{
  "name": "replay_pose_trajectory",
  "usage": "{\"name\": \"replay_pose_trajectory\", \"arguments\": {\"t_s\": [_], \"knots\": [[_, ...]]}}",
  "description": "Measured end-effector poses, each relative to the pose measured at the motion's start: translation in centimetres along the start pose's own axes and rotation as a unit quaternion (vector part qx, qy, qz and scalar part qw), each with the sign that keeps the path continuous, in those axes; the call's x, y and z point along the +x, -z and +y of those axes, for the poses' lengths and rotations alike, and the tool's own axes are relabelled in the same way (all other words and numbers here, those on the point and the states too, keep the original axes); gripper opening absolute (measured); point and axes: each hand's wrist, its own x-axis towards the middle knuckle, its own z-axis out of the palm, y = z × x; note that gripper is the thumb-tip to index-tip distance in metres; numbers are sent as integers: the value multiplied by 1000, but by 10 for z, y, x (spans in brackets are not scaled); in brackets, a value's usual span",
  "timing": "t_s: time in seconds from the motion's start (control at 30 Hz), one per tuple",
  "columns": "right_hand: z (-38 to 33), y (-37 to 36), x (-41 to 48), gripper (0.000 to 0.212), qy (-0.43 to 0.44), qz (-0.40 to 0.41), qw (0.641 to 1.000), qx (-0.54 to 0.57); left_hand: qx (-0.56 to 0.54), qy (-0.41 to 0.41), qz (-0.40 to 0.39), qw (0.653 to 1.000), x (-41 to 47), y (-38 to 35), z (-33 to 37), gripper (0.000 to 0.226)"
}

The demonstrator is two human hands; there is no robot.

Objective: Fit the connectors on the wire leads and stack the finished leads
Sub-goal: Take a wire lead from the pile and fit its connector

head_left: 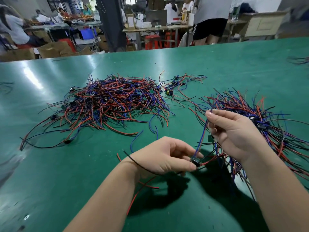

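Two hands work over the green surface (pixel 167 61).

Left hand (pixel 167 156): the grip is pinched on one small black connector (pixel 194 162), held between thumb and fingertips just above the surface, near the front edge and a little right of centre. A black lead (pixel 142 166) trails from it across the left wrist. A red lead (pixel 210 160) runs out of it to the right.

Right hand (pixel 234 131): the grip is pinched on the upper end of one blue lead (pixel 203 134), thumb against forefinger, the other fingers curled. The blue lead runs down, nearly taut, to the connector. The connector is small and partly covered by the fingers, so the lead appears to enter it, but whether it is seated cannot be told.

Wire stock on the surface, three groups:
1. One large pile (pixel 108 101), left of centre: tangled red, blue and black leads with small dark parts mixed in.
2. One small cluster (pixel 175 84), just right of the large pile: a few leads on small boards.
3. One right pile (pixel 250 106), behind and beside the right hand: leads fanned outward, dark parts gathered at the middle.

A few loose red and blue leads lie near the left hand.
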Motion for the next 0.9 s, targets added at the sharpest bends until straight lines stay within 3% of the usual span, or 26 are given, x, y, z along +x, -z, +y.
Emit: {"name": "replay_pose_trajectory", "arguments": {"t_s": [0.27, 0.5, 0.6, 0.67, 0.73, 0.8, 0.9], "knots": [[-1, -1, -2, 33, 6, 34, 999, -4, 55, 18, -35, 998, -7, 3, 5, 22], [-2, 0, -6, 20, 93, 70, 993, -36, 60, 53, -99, 992, -14, 4, 7, 22], [-1, -1, -5, 18, 100, 65, 991, -58, 80, 27, -130, 988, -15, 4, 10, 37], [0, -2, -4, 15, 77, 59, 994, -48, 53, -1, -127, 991, -18, 7, 13, 33], [-1, -1, -2, 17, 33, 57, 997, -35, -6, -49, -83, 995, -19, 7, 18, 24], [0, 0, -1, 14, -9, 39, 998, -53, -89, -110, 17, 990, -16, 6, 21, 25], [6, -1, -5, 11, -58, -58, 986, -145, -259, -181, 150, 937, -8, 6, 23, 28]]}}
